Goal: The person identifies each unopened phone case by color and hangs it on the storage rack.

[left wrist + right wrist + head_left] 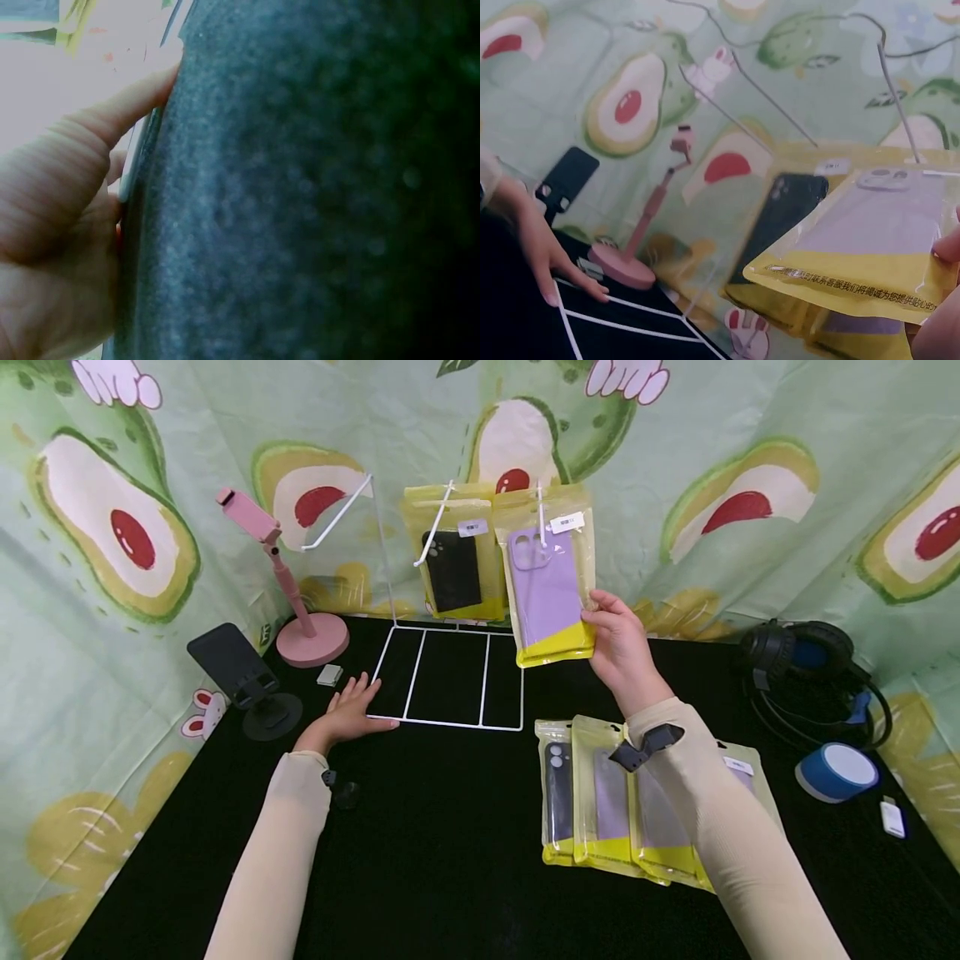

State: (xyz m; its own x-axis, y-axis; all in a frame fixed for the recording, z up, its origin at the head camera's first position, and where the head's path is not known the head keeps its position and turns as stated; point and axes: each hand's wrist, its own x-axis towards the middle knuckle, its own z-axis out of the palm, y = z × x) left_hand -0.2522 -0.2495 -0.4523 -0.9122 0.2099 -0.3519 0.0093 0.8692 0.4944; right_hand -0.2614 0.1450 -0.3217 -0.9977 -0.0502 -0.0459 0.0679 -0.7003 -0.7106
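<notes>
My right hand [624, 647] pinches the lower right edge of a bagged purple phone case [546, 589] between thumb and fingers. Its bag top is at a prong of the white wire rack [450, 724], and another yellow-bottomed bag shows behind it in the right wrist view. On the neighbouring prong hangs a bagged black phone case [456, 572]. My left hand [347, 714] lies with fingers spread at the front left corner of the rack's base, thumb along the front bar. In the left wrist view the thumb [127, 105] shows beside the dark tabletop.
Several bagged phone cases [603, 793] lie overlapping under my right forearm. A pink phone stand [311, 639], a black phone stand [238, 664] and a small grey piece [329, 675] are left. Headphones [806, 660], a blue-sided roll [836, 772] and a white stick [892, 817] lie right.
</notes>
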